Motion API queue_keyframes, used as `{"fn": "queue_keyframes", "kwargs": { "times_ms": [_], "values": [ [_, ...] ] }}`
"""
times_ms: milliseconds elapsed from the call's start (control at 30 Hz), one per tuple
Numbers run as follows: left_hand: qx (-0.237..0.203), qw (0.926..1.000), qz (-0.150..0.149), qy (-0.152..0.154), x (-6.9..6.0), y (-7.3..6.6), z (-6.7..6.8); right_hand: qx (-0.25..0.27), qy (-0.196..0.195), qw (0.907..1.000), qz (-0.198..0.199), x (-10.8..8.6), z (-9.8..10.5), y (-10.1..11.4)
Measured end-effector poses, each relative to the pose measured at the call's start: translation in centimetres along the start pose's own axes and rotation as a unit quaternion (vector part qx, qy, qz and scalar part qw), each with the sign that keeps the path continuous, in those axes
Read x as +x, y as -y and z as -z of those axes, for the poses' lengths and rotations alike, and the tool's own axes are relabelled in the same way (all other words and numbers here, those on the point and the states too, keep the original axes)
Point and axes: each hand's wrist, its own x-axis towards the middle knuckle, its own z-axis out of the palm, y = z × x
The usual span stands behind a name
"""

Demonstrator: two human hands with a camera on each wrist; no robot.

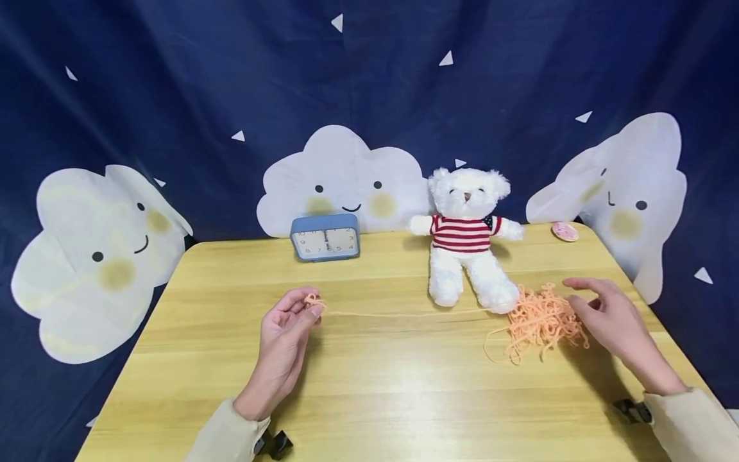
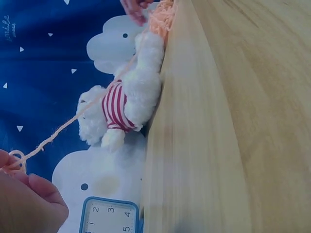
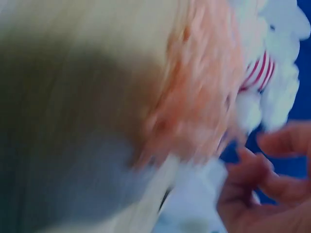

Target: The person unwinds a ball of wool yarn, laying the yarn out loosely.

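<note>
My left hand (image 1: 284, 350) pinches the looped end of an orange yarn strand (image 1: 314, 300) between thumb and fingers, above the left half of the table. From there the strand runs almost level to the right, toward a tangled heap of orange yarn (image 1: 545, 321). Beside the right edge of that heap is my right hand (image 1: 614, 321), its thumb and forefinger apart and nothing visible between them. The right wrist view shows the heap (image 3: 199, 92) blurred, with the fingers (image 3: 282, 141) close to it. A white teddy bear (image 1: 462, 234) in a red-striped shirt sits against the heap, one foot touching it.
A blue alarm clock (image 1: 325, 239) stands at the back of the wooden table (image 1: 369, 385). Near the back right corner lies a small pink round object (image 1: 564, 231). Behind the table hangs a dark blue curtain (image 1: 392, 77) printed with clouds.
</note>
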Motion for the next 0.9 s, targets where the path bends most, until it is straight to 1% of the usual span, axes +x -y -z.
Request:
{"fn": "queue_keyframes", "kwargs": {
  "times_ms": [33, 67, 133, 167, 200, 267, 333, 400, 433, 467, 500, 533, 633, 700, 767, 900],
  "values": [
    [0.004, 1.0000, 0.000, -0.001, 0.0, -0.1, 0.0, 0.002, -0.018, 0.9998, 0.005, -0.1, -0.4, 0.9],
    [0.008, 1.0000, -0.001, -0.002, -0.1, -0.1, 0.0, 0.017, -0.027, 0.9994, 0.012, -0.3, -0.9, 1.9],
    [0.015, 0.9999, -0.003, -0.005, -0.1, -0.2, -0.1, 0.061, -0.027, 0.9974, 0.027, -0.5, -2.2, 3.9],
    [0.019, 0.9998, -0.004, -0.007, -0.1, -0.2, -0.1, 0.082, -0.019, 0.9956, 0.040, -0.6, -2.9, 5.0],
    [0.024, 0.9997, -0.005, -0.008, -0.2, -0.3, -0.1, 0.106, 0.001, 0.9928, 0.055, -0.6, -3.7, 6.0],
    [0.032, 0.9994, -0.006, -0.011, -0.1, -0.3, -0.2, 0.149, 0.061, 0.9832, 0.087, -0.5, -5.3, 8.1],
    [0.037, 0.9992, -0.007, -0.011, -0.1, -0.2, -0.3, 0.177, 0.124, 0.9691, 0.118, -0.3, -6.9, 10.0],
    [0.035, 0.9993, -0.009, -0.006, 0.0, -0.2, -0.3, 0.197, 0.187, 0.9519, 0.142, 0.1, -8.5, 11.5],
    [0.030, 0.9995, -0.010, -0.002, 0.0, -0.1, -0.3, 0.199, 0.210, 0.9453, 0.151, 0.3, -9.3, 12.2],
    [0.024, 0.9996, -0.011, 0.001, 0.0, -0.1, -0.3, 0.199, 0.225, 0.9404, 0.160, 0.5, -10.1, 12.8],
    [0.018, 0.9997, -0.013, 0.006, 0.1, -0.1, -0.4, 0.198, 0.236, 0.9359, 0.170, 0.6, -10.8, 13.3],
    [0.013, 0.9998, -0.014, 0.010, 0.1, 0.0, -0.4, 0.193, 0.243, 0.9336, 0.179, 0.7, -11.5, 13.7],
    [-0.002, 0.9996, -0.015, 0.023, 0.2, 0.1, -0.5, 0.178, 0.239, 0.9334, 0.199, 0.7, -12.8, 14.5],
    [-0.007, 0.9995, -0.016, 0.026, 0.2, 0.1, -0.4, 0.182, 0.229, 0.9348, 0.202, 0.6, -13.0, 14.6],
    [-0.010, 0.9995, -0.017, 0.025, 0.2, 0.0, -0.3, 0.192, 0.208, 0.9384, 0.198, 0.4, -12.6, 14.4],
    [-0.011, 0.9995, -0.021, 0.020, 0.0, -0.3, 0.1, 0.216, 0.144, 0.9463, 0.193, 0.3, -10.8, 13.0]
  ]
}}
